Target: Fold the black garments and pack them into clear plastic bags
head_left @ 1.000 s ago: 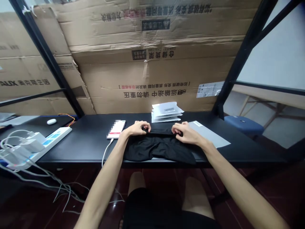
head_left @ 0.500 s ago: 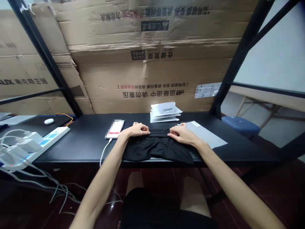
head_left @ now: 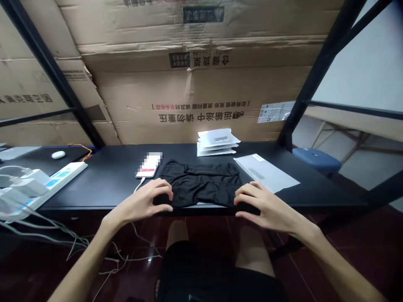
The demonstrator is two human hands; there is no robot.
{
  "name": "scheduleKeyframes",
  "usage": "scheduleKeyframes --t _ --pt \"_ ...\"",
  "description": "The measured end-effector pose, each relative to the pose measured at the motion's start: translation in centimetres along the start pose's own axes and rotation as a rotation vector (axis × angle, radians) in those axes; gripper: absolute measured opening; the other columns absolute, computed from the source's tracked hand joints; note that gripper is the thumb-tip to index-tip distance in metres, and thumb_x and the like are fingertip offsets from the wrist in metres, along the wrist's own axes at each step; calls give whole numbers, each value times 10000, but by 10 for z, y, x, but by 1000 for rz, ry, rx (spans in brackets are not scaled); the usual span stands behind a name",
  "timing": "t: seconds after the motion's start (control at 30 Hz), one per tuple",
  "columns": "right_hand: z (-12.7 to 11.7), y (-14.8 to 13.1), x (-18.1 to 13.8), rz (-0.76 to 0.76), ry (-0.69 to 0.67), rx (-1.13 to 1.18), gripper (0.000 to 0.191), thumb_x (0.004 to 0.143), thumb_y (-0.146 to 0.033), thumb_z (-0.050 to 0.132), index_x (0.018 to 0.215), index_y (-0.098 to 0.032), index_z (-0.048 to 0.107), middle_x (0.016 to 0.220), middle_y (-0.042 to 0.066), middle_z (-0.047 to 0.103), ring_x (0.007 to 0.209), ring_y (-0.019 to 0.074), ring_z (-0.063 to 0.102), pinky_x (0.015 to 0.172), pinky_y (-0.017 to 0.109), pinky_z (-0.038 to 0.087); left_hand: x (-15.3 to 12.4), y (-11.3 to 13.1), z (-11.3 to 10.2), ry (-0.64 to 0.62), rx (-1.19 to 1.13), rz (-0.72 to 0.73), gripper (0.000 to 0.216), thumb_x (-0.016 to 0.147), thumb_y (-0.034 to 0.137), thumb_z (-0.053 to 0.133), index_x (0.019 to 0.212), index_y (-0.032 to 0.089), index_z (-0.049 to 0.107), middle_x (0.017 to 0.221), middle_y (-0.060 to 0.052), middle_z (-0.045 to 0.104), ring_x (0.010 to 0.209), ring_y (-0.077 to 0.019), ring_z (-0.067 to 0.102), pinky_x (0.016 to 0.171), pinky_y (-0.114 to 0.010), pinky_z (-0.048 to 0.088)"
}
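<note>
A black garment [head_left: 201, 184], shaped like shorts, lies flat on the black table [head_left: 119, 184] in front of me. My left hand [head_left: 146, 204] is at its near left corner, fingers curled over the cloth and thumb under it. At the near right corner, my right hand [head_left: 266, 205] grips the same way, with cloth between fingers and thumb. Both hands sit at the table's front edge.
A phone [head_left: 147, 167] on a cable lies left of the garment. A stack of white plastic bags [head_left: 217, 142] is behind it and one flat bag [head_left: 266, 173] to the right. A power strip [head_left: 47, 184] with plugs sits far left. Cardboard boxes [head_left: 201, 84] wall the back.
Both hands left the garment's far edge and came back to its near corners. The garment now lies spread out. The view tilted down a little.
</note>
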State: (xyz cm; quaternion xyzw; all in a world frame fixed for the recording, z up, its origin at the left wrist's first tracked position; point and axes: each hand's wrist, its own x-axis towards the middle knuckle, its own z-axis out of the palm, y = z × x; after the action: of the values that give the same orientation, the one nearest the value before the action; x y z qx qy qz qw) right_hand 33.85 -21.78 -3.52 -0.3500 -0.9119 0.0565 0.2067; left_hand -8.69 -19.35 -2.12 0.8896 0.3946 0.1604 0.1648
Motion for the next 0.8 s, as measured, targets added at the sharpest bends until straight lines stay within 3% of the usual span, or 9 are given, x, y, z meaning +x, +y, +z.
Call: scheduleKeyframes --t 0.23,0.43,0.53,0.63,0.8 --pt "8 14 -19 90 64 27 139 1064 -314 554 1009 -256 667 1169 95 714 1110 266 679 958 432 565 -18 -24 8 54 -26 -59 265 1045 510 608 1112 263 675 1307 -55 642 1222 -226 616 1109 -365 499" --pt "15 21 -24 129 126 -47 118 1054 -285 530 1051 -252 643 1269 101 717 1175 284 681 1013 461 554 -13 -21 1 50 44 -59 291 1099 476 493 1041 246 662 1320 -57 649 1257 -228 608 1126 -361 493" --pt "20 30 -23 201 166 -38 192 1082 -328 494 1180 -262 645 1237 92 734 1154 286 688 1020 471 560 -9 -17 2 86 56 -61 309 1115 475 443 1128 256 661 1366 -61 650 1276 -235 615 1132 -375 496" --pt "25 41 -22 265 224 -15 231 1100 -374 464 1221 -261 625 1173 95 740 1123 293 689 994 468 576 -4 -15 4 121 54 -112 331 1120 486 406 1236 268 628 1319 -56 694 1207 -244 663 1076 -386 529" --pt "33 48 -20 302 315 25 230 1093 -420 496 1219 -258 599 1146 93 730 1088 290 705 991 469 583 9 -17 10 199 77 -242 312 1123 479 345 1171 250 551 1124 -62 735 973 -249 716 901 -387 556"
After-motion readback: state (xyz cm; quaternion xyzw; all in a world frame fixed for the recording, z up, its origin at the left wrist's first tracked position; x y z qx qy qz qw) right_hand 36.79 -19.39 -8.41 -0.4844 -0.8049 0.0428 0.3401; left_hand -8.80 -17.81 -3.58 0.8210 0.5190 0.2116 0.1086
